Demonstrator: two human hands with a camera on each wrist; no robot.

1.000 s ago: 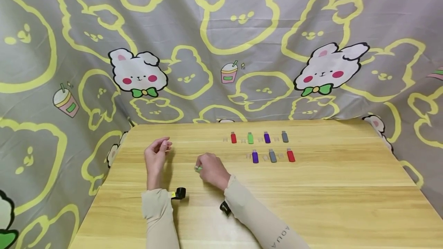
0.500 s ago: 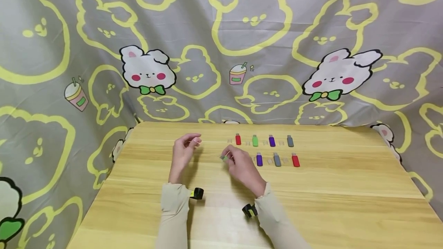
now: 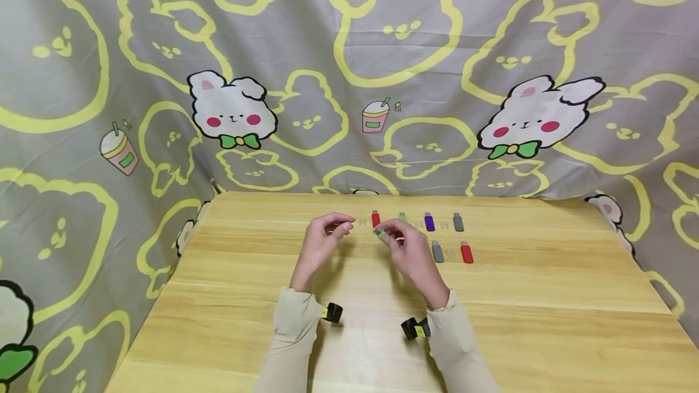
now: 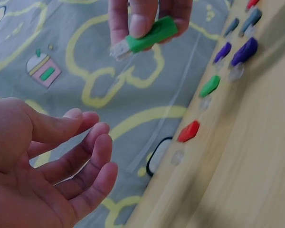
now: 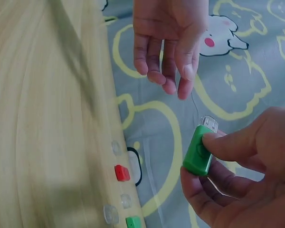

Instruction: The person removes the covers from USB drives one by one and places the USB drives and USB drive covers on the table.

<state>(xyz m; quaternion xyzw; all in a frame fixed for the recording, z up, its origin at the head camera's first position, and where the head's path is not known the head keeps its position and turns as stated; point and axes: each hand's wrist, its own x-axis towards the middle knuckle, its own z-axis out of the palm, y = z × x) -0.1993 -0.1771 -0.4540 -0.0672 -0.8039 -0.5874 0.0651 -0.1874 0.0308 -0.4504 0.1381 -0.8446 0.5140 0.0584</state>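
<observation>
My right hand [image 3: 413,253] pinches a green USB stick [image 5: 198,154] between thumb and fingers, raised above the table. A clear cap [image 5: 208,123] covers its plug end, which points toward the left hand. My left hand [image 3: 322,241] is held up a short way to the left, fingers loosely bent and thumb near the index finger, with nothing between them. The two hands are apart. Behind the right hand, a red USB stick [image 3: 375,217] and another green USB stick [image 3: 403,216] are partly covered in the head view.
In the back row lie a purple USB stick [image 3: 429,222] and a grey one [image 3: 457,222]. The front row has a grey stick [image 3: 437,251], a red stick [image 3: 466,252] and a purple stick [image 4: 244,52]. Loose clear caps [image 3: 363,222] lie beside them. A patterned curtain [image 3: 306,120] borders the wooden table [image 3: 519,320].
My right hand has lifted the green USB stick and carried it right and back. My left hand has followed to the right, its fingers still loosely bent.
</observation>
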